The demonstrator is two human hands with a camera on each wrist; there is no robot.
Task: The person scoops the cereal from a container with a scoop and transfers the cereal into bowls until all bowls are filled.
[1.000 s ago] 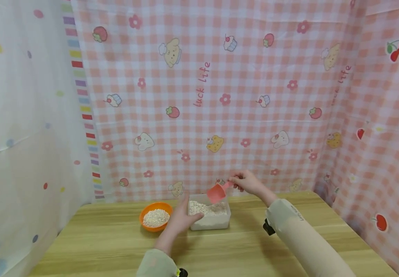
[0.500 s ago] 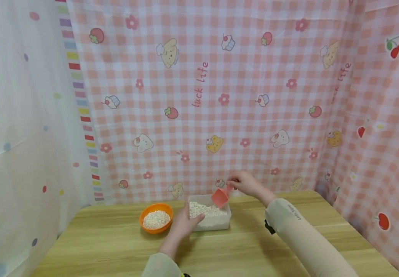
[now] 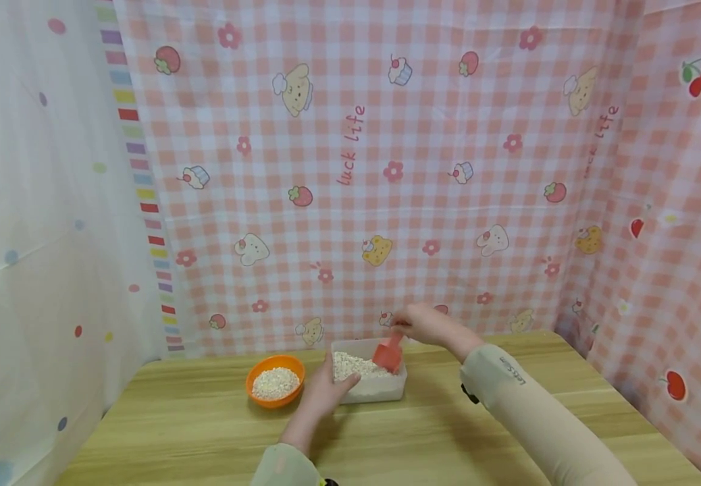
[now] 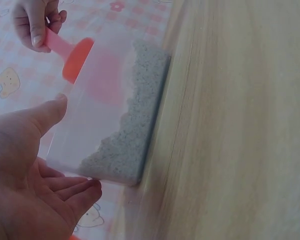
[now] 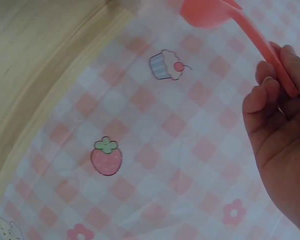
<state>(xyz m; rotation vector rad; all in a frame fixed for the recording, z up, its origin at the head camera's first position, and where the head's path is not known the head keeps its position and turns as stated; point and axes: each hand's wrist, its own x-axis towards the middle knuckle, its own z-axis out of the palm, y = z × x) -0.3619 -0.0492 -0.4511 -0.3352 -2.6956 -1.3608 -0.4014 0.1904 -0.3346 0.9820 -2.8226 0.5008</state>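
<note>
A translucent plastic box (image 3: 370, 391) filled partway with oat flakes (image 3: 353, 366) stands on the table. At its left end is my left hand (image 3: 323, 393), fingertips touching the end wall and thumb spread near the rim; in the left wrist view the hand (image 4: 35, 165) looks relaxed. My right hand (image 3: 426, 324) pinches the handle of a pink measuring scoop (image 3: 388, 356), whose cup dips inside the box toward its right side. The right wrist view shows the scoop (image 5: 255, 35) held between thumb and fingers of the right hand (image 5: 285, 125). The cup's contents are hidden.
An orange bowl (image 3: 256, 397) holding oat flakes (image 3: 275, 383) sits left of the box, close to my left hand. Behind the wooden table (image 3: 423, 439) hangs a pink checked curtain (image 3: 302, 148), near the box's back side.
My right hand has lowered the scoop down into the box, moving it slightly right and turning its cup downward. The left hand has stayed nearly still beside the box.
</note>
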